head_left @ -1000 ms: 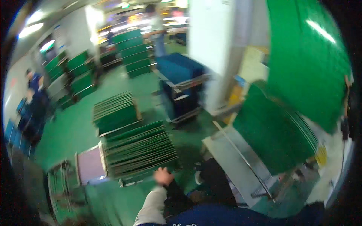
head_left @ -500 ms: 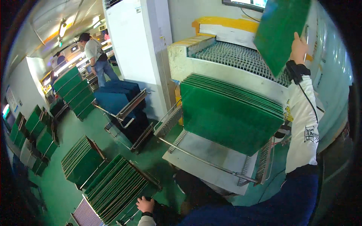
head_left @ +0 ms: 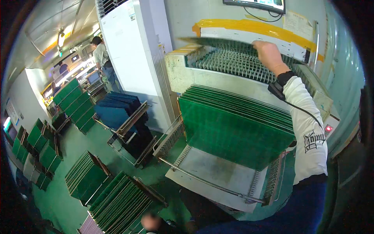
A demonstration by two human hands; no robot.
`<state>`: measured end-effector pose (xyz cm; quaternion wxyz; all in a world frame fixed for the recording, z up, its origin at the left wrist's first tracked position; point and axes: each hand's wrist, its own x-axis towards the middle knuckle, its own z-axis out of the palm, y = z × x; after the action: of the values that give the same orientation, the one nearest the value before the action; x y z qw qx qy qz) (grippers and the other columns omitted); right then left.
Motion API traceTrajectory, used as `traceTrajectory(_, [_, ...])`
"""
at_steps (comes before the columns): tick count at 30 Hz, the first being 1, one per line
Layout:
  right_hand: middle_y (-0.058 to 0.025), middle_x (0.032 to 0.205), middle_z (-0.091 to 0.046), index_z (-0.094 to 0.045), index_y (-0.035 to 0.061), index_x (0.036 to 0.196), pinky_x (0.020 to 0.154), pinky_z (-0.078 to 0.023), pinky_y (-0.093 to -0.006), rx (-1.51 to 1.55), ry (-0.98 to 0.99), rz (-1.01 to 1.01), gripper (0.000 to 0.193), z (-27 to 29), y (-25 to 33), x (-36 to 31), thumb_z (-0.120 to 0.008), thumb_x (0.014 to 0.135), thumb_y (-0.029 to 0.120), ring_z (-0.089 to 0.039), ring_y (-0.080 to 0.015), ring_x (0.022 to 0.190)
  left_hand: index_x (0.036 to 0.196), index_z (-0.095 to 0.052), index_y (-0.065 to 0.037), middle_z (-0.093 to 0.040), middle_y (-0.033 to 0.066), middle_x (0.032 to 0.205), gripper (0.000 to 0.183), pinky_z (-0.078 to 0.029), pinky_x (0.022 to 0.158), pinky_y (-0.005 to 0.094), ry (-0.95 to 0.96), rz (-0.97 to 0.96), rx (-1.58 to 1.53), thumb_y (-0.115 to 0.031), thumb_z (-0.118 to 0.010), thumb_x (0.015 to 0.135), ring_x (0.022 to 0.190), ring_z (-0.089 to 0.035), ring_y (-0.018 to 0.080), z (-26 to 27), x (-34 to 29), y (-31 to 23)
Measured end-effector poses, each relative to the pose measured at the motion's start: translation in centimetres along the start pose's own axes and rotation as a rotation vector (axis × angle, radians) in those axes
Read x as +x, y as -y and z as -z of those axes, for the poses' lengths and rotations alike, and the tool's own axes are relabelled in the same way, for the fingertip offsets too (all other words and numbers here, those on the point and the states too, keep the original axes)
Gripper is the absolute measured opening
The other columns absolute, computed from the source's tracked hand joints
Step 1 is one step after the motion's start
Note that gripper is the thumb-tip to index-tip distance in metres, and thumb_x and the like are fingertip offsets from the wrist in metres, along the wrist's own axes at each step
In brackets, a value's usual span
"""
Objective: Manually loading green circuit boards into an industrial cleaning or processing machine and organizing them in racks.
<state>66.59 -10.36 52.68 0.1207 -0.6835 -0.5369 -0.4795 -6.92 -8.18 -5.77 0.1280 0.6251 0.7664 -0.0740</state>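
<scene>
My right hand (head_left: 269, 57) grips the near edge of a thin green panel (head_left: 230, 43), which I see almost edge-on. The panel lies at a low slant over the roller conveyor (head_left: 230, 61) of a pale machine. Below it, in front of the machine, a wire rack (head_left: 212, 181) holds several upright green panels (head_left: 233, 126), leaning close together. At the lower edge my left hand (head_left: 151, 222) is smeared by motion, so its fingers cannot be made out. It is beside a floor rack of upright green panels (head_left: 120, 202).
A tall white cabinet (head_left: 128, 50) stands left of the machine, with a rack of dark blue panels (head_left: 113, 111) before it. More racked green panels (head_left: 74, 103) line the left. A person (head_left: 102, 58) stands at the back. A screen (head_left: 259, 4) hangs above the machine.
My right hand has moved left and brought the green panel from raised and upright to nearly flat above the rollers. My left hand has shifted slightly down. The person behind has turned.
</scene>
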Motion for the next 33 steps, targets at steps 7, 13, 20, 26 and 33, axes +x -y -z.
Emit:
traceTrajectory(7, [-0.0183, 0.088, -0.069, -0.064, 0.0031, 0.091, 0.076, -0.054, -0.0486, -0.054, -0.051, -0.041, 0.014, -2.5, -1.7, -2.6, -0.059, 0.079, 0.001, -0.068, -0.039, 0.088, 0.127, -0.064, -0.014, -0.051, 0.015, 0.135, 0.072, -0.05, 0.095, 0.054, 0.026, -0.022, 0.003, -0.055, -0.077, 0.07, 0.123, -0.051, 0.0417, 0.7, -0.1, -0.4])
traceTrajectory(13, [-0.0182, 0.087, -0.069, -0.068, 0.0036, 0.091, 0.076, -0.055, -0.0488, -0.085, 0.092, -0.038, 0.016, -4.0, -1.5, -5.3, -0.059, 0.077, 0.0, -0.068, -0.039, 0.088, 0.131, -0.06, -0.015, -0.051, 0.0155, 0.135, 0.076, -0.05, 0.095, 0.0548, 0.055, 0.0, 0.046, -0.057, -0.078, 0.07, 0.123, -0.051, 0.0427, 0.6, 0.2, -0.5])
traceTrajectory(20, [-0.021, 0.116, -0.068, -0.072, 0.0089, 0.115, 0.092, -0.05, -0.0501, 0.208, 0.582, -0.341, 0.038, -6.8, -3.3, -8.5, -0.058, 0.094, 0.037, -0.063, -0.0402, 0.107, 0.154, -0.039, -0.018, -0.029, 0.0167, 0.163, 0.078, -0.039, 0.112, 0.0565, 0.266, -0.042, 0.027, -0.057, -0.064, 0.091, 0.143, -0.035, 0.0447, 2.8, -0.1, -0.9])
traceTrajectory(26, [-0.0188, 0.137, -0.062, -0.064, 0.0106, 0.135, 0.106, -0.044, -0.0489, 0.234, 0.765, -0.503, 0.064, -7.4, -3.7, -7.1, -0.048, 0.097, 0.06, -0.056, -0.0382, 0.128, 0.155, -0.037, -0.017, -0.027, 0.0163, 0.164, 0.08, -0.038, 0.113, 0.0563, 0.289, -0.054, 0.029, -0.056, -0.065, 0.092, 0.145, -0.032, 0.0443, 2.9, -0.1, -0.6])
traceTrajectory(33, [-0.0216, 0.141, -0.057, -0.057, 0.0023, 0.14, 0.11, -0.04, -0.0453, 0.375, 0.848, -0.463, 0.073, -11.3, -7.7, -6.2, -0.051, 0.096, 0.061, -0.052, -0.0397, 0.131, 0.156, -0.035, -0.017, -0.026, 0.0166, 0.164, 0.081, -0.036, 0.114, 0.0577, 0.313, -0.021, 0.021, -0.055, -0.065, 0.092, 0.147, -0.029, 0.0442, 3.7, -0.6, -1.7])
